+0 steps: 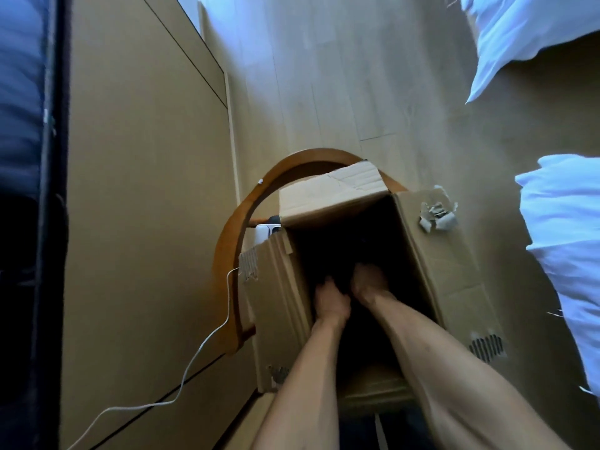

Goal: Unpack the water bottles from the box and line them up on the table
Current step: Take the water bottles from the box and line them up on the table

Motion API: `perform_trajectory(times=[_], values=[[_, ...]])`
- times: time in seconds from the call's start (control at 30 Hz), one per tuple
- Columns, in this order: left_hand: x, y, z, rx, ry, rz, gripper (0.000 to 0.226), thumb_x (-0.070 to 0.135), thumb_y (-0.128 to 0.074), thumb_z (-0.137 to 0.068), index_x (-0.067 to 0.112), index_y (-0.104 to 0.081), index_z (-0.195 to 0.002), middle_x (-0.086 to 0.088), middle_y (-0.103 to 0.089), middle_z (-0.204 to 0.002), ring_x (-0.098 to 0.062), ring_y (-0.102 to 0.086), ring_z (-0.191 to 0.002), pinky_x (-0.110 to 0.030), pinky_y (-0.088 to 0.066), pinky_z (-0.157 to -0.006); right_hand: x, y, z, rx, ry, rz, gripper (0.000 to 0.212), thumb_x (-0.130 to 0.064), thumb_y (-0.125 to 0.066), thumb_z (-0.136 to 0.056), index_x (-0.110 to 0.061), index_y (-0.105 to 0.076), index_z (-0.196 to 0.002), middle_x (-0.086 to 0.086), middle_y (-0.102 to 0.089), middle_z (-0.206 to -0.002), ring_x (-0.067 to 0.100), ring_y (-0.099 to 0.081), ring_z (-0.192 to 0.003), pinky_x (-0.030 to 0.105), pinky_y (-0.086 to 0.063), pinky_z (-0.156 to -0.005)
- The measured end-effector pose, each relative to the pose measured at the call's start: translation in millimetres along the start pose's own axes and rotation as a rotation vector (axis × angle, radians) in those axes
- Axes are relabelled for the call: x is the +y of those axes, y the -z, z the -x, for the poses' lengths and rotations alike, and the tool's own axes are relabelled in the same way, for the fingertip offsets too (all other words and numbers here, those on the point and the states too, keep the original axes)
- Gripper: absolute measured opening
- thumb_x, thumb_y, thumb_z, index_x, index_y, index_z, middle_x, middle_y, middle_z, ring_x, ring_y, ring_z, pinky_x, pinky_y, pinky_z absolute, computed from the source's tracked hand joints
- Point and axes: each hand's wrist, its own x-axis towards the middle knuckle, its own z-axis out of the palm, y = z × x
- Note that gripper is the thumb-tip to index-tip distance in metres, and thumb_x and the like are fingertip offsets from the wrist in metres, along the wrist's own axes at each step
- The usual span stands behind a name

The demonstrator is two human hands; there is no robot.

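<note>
Two hands, left (331,298) and right (368,284), reach inside one box (431,254).

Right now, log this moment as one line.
stage: reaching | left hand: inside cardboard box | right hand: inside box | grip: hidden | bottles: not visible

Matt brown corrugated cardboard box (438,261), flaps torn rough at edges. Smooth glossy bentwood chair (227,254). Pale matt wood floor (324,76). Soft white cloth bedding (565,222). Thin white plastic cable (194,358).
</note>
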Motion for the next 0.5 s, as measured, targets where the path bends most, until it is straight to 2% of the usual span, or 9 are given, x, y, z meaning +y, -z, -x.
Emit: perform_trajectory(times=[0.13, 0.27, 0.4, 0.5], values=[[0.0, 18.9, 36.9, 0.018, -0.075, -0.036, 0.045, 0.009, -0.054, -0.091, 0.006, -0.048, -0.135, -0.021, -0.055, -0.131, -0.036, -0.054, -0.120, -0.038, -0.043, -0.102, 3.4, 31.1, 43.6, 0.080, 0.028, 0.036, 0.029, -0.023, -0.054, -0.094, -0.012, -0.066, -0.118, 0.010, -0.067, -0.118, 0.026, -0.064, -0.112, 0.033, -0.051, -0.089], [2.2, 34.2, 76.4, 0.034, -0.176, -0.112, 0.041, 0.013, -0.052, -0.092, 0.012, -0.049, -0.133, -0.016, -0.054, -0.127, -0.035, -0.057, -0.114, -0.039, -0.046, -0.097, 5.1, 66.0, 86.4, 0.136, 0.042, 0.048, 0.030, -0.023, -0.061, -0.087, -0.008, -0.067, -0.112, 0.013, -0.069, -0.112, 0.030, -0.066, -0.106, 0.034, -0.053, -0.085], [5.2, 58.4, 115.9, 0.183, -0.318, -0.143, 0.046, 0.013, -0.052, -0.091, 0.021, -0.048, -0.136, -0.007, -0.049, -0.129, -0.029, -0.059, -0.111, -0.038, -0.049, -0.091, -7.4, 106.6, 132.2, 0.244, 0.097, 0.039, 0.029, -0.029, -0.063, -0.081, -0.011, -0.067, -0.104, 0.012, -0.069, -0.107, 0.030, -0.067, -0.101, 0.030, -0.050, -0.075], [5.5, 78.2, 140.8, 0.355, -0.396, -0.061, 0.047, 0.011, -0.055, -0.090, 0.021, -0.050, -0.135, -0.002, -0.049, -0.131, -0.024, -0.058, -0.111, -0.034, -0.050, -0.089, -24.8, 143.9, 167.4, 0.256, 0.151, 0.037, 0.025, -0.033, -0.066, -0.076, -0.014, -0.066, -0.093, 0.009, -0.070, -0.098, 0.029, -0.067, -0.094, 0.026, -0.043, -0.065]])
